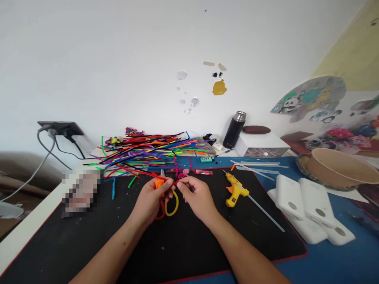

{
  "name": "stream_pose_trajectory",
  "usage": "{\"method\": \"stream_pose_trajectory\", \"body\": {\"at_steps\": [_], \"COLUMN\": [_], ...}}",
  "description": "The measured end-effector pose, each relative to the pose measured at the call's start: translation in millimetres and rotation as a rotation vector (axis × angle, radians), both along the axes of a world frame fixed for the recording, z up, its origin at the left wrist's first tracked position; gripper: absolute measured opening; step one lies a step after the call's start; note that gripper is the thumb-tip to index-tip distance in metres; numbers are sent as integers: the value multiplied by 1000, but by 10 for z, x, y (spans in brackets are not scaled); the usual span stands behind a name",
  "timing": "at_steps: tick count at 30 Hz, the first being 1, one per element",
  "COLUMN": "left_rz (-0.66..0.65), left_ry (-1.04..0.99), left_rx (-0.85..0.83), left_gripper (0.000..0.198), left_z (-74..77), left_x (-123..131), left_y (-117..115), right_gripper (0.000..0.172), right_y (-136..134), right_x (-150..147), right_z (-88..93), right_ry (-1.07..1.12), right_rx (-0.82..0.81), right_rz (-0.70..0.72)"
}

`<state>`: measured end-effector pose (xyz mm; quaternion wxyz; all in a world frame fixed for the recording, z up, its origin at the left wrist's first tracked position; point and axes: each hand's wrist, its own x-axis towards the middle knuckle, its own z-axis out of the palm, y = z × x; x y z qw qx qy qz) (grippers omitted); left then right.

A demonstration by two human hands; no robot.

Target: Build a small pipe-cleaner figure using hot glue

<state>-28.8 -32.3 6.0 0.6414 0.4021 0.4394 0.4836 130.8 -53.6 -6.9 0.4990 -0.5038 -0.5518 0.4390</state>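
No brand, word or number can be read. The teal lighter (207,159), near the middle of the frame, bears a small printed label, its marks too tiny to make out. The dark red patch on the yellow glue gun (236,192), right of centre, and the grey discs on the white devices (316,201), lower right, are equally illegible.

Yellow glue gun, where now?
Head view, right of centre: glue gun on the black mat, right of the right hand, in front of loose glue sticks.
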Motion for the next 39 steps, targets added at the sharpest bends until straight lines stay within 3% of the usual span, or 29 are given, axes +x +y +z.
{"method": "stream_pose_trajectory", "body": {"at_steps": [9, 23, 28, 33, 39], "left_rz": [-57, -32, -21, -98, -69], "left_ry": [64, 413, 592, 690, 525], "left_rx": [50, 215, 372, 523, 334], "left_gripper": [37, 37, 26, 20, 24], "left_z": [-38, -7, 56, 89, 68], "left_x": [-13, -106, -142, -140, -142], "left_y": [-12, 8, -13, -32, -1], "right_gripper": [22, 19, 18, 25, 16], "right_y": [19, -31, -47, -59, -60], "right_x": [16, 11, 22, 6, -41], "right_z": [-5, 77, 91, 54, 25], "right_ry": [32, -197, -372, -545, -336], "right_rx": [-11, 73, 158, 231, 93], "right_rz": [9, 9, 15, 42, 52]}}
